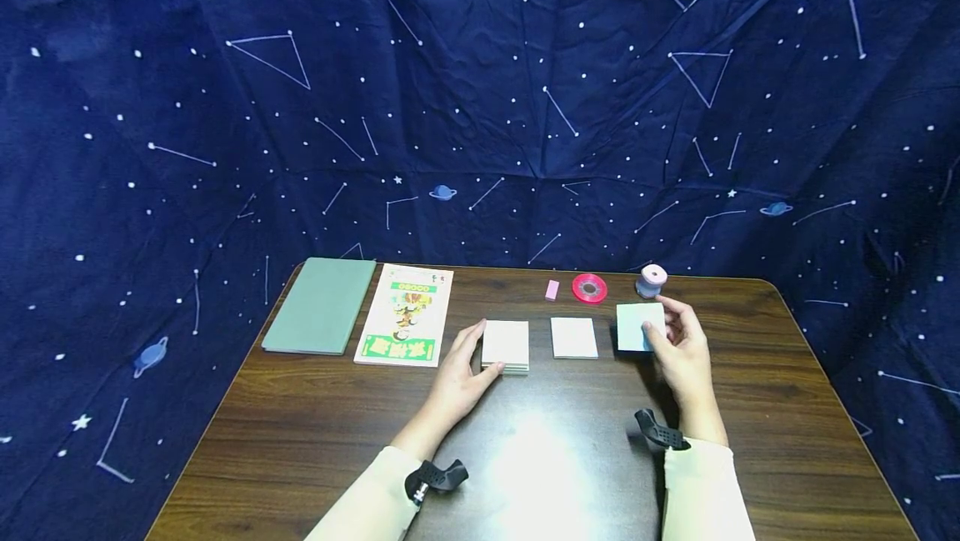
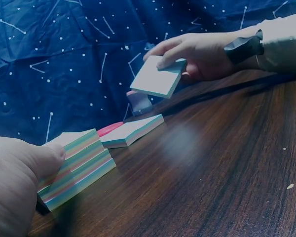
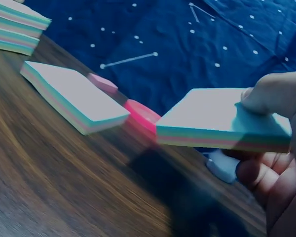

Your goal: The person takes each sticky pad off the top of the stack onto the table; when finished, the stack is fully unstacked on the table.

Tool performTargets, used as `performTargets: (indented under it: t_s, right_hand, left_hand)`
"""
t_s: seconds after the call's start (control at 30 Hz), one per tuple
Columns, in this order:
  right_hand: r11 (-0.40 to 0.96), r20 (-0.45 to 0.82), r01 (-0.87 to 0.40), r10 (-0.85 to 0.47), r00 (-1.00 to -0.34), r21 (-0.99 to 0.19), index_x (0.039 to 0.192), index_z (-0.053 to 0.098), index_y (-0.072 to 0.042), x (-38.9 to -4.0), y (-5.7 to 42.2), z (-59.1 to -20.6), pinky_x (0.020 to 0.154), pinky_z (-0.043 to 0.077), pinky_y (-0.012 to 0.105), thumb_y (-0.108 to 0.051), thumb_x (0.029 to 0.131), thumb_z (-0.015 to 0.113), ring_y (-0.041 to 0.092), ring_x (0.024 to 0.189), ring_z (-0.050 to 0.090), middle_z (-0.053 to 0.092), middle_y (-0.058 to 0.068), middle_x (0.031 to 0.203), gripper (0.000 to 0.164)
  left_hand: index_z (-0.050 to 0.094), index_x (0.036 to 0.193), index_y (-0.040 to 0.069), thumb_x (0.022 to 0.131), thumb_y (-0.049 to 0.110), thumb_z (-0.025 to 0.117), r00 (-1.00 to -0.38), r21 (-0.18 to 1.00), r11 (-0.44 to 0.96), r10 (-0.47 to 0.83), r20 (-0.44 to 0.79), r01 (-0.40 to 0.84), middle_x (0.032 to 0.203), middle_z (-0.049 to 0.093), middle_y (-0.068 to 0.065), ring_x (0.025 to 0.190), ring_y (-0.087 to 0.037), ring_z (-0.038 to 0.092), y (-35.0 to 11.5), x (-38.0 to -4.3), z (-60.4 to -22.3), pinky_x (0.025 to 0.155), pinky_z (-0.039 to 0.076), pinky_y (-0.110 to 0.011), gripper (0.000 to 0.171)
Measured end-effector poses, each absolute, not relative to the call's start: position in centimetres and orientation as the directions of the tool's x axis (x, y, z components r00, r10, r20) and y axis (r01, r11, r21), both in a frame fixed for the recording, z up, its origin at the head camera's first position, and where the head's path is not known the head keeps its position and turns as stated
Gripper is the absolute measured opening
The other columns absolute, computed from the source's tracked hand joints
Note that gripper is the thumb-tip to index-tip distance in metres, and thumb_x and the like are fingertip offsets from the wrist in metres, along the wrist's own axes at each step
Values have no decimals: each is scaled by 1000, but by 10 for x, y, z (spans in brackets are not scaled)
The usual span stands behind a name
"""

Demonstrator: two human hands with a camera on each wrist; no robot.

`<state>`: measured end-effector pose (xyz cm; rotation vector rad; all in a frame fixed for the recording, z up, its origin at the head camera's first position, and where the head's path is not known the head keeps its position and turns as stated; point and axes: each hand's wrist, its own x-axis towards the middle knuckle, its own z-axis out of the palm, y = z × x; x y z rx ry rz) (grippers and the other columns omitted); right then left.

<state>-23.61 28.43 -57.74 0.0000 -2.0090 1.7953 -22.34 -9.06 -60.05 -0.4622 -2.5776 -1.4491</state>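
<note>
My right hand (image 1: 684,349) pinches a pad of sticky notes (image 1: 636,326) with the thumb on top and fingers underneath. The right wrist view shows this held pad (image 3: 212,116) raised above the table, its edges layered in several colours. At centre, my left hand (image 1: 457,378) holds a stack of similar sticky note pads (image 1: 506,345), thumb against the near side and fingers along the left. Striped edges of the stack (image 2: 81,170) show in the left wrist view, where its far side is hidden. Between the hands, a single sticky note pad (image 1: 574,338) lies flat on the table.
Behind the pads are a pink eraser-like block (image 1: 552,290), a red ribbon roll (image 1: 589,288) and a pale spool (image 1: 651,281). A green notebook (image 1: 321,305) and a printed booklet (image 1: 405,316) lie left on the wooden table (image 1: 300,441). A starry cloth (image 1: 480,107) hangs behind.
</note>
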Motion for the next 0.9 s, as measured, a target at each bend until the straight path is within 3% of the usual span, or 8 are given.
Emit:
performTargets:
  t_s: [0.2,0.5,0.7,0.9]
  right_hand:
    - [221,207,-141,313,-927,-965,147,59,3,-237,292,-580,56,47,13,10,97,71,1,73,58,64,6,102,52]
    - [350,164,-56,288,-943,-935,145,60,1,-239,293,-586,61,50,13,1,97,75,-1,74,58,68,5,99,50]
    - [516,221,-44,286,-932,-855,141,64,1,-240,292,-590,64,46,13,-2,93,78,1,76,57,73,23,109,49]
    - [606,284,-44,305,-909,-794,135,69,-2,-242,292,-593,71,38,15,0,88,82,8,82,49,65,22,111,49]
  left_hand:
    - [43,165,1,96,19,83,-958,819,500,191,214,283,166,50,-17,156,-38,47,-90,-223,-596,129,39,-58,81]
    - [46,162,-2,96,26,83,-926,781,498,191,325,377,160,54,-21,148,-44,53,-92,-224,-607,122,45,-61,80]
    - [44,163,-1,96,23,83,-941,800,496,198,273,336,163,52,-20,152,-43,50,-91,-222,-599,124,42,-63,81]
    - [45,163,1,97,25,83,-939,790,508,196,283,344,162,52,-19,150,-43,52,-91,-224,-603,122,44,-63,81]
